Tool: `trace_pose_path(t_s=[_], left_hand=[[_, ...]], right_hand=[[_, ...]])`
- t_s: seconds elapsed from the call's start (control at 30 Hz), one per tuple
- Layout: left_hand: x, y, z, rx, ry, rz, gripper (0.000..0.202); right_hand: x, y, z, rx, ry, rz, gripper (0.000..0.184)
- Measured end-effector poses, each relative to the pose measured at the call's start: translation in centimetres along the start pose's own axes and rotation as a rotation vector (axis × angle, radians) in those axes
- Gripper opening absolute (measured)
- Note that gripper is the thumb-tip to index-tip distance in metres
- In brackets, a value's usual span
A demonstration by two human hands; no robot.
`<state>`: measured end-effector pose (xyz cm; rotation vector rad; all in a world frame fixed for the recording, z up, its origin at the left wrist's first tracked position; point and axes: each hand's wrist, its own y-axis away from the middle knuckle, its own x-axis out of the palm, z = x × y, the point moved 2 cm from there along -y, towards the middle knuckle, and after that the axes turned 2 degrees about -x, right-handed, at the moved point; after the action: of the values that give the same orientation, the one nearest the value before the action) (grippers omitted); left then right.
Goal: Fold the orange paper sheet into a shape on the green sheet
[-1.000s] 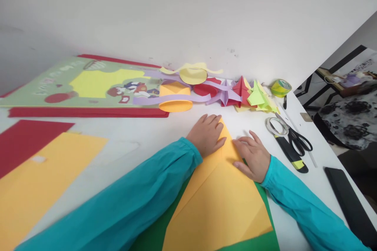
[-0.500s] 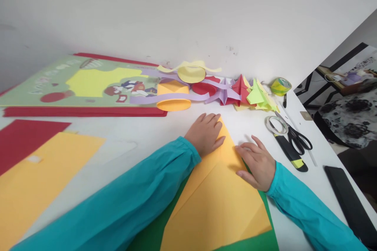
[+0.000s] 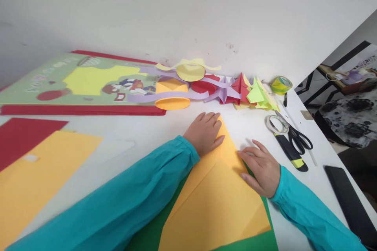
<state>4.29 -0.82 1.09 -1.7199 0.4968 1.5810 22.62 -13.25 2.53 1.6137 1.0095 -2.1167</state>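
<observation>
A yellow-orange sheet of paper (image 3: 212, 204) lies in front of me, its sides folded toward a pointed far end. Under it spreads a green sheet (image 3: 253, 242), showing along both sides and the near edge. My left hand (image 3: 204, 133) rests flat near the paper's tip, fingers stretched out and pressing down on its left side. At the right folded edge, my right hand (image 3: 260, 166) has its fingers apart, the fingertips touching or just above the paper. Neither hand grasps anything.
Scissors (image 3: 299, 139), a tape roll (image 3: 277, 124) and a black-and-yellow cutter (image 3: 290, 151) lie right. A black case (image 3: 350, 204) is nearer me. Folded paper shapes (image 3: 241, 90) and a green poster (image 3: 73, 100) line the wall. Yellow-orange paper (image 3: 53, 172) overlaps a red sheet (image 3: 26, 135) at left.
My right hand has slid slightly down and to the right along the paper's folded edge. My left hand stays pressed near the tip.
</observation>
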Motion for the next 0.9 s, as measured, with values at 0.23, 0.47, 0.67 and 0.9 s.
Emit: trace_pose_path(t_s=[0.23, 0.47, 0.67, 0.9], left_hand=[[0.0, -0.1, 0.0, -0.007, -0.001, 0.027, 0.044], [0.1, 0.0, 0.1, -0.003, 0.0, 0.01, 0.043], [0.0, -0.1, 0.0, -0.006, -0.008, 0.037, 0.045], [0.1, -0.1, 0.0, -0.017, -0.007, 0.049, 0.046]], right_hand=[[-0.6, 0.8, 0.7, -0.009, 0.006, -0.008, 0.04], [-0.9, 1.5, 1.2, 0.032, -0.026, -0.011, 0.037], [-1.5, 2.1, 1.3, 0.039, -0.062, -0.01, 0.035], [-1.9, 2.5, 1.1, 0.023, -0.14, -0.014, 0.031]])
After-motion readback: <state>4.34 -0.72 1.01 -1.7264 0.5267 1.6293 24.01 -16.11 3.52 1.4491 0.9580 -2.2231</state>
